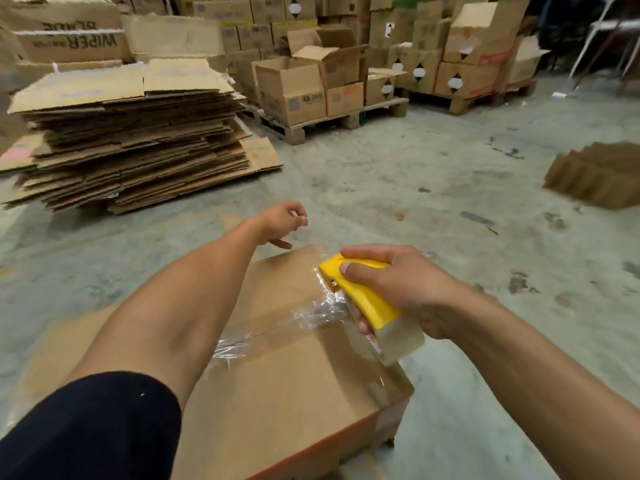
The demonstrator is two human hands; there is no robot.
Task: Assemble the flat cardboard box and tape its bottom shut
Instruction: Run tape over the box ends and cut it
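Item: cardboard box (pixel 287 386), bottom face up, on the concrete floor (pixel 433 188) directly below you. Its long axis runs from near-left to far-right in the head view; the flap seam crosses it, from beneath your left forearm toward the far-right edge.

Item: clear tape (pixel 311 311), a wrinkled strip along that seam, leading up to the dispenser. It appears uncut; whether the far end is pressed down cannot be told.

Item: yellow tape dispenser (pixel 360 296), held over the box's far-right edge, cutter end pointing away and left, roll end toward you. Its length lies roughly in line with the seam.

Item: your right hand (pixel 398 289), wrapped firmly round the dispenser, thumb on the yellow body. This is the nearer hand to the tape.

Item: your left hand (pixel 282 221), raised beyond the far edge of the box, touching nothing, fingers loosely curled and holding nothing.

Judgement: the next move turns on drawing the dispenser further along the seam line, over the edge, to tear the strip.

Background: stack of flattened cartons (pixel 131 143) at far left.
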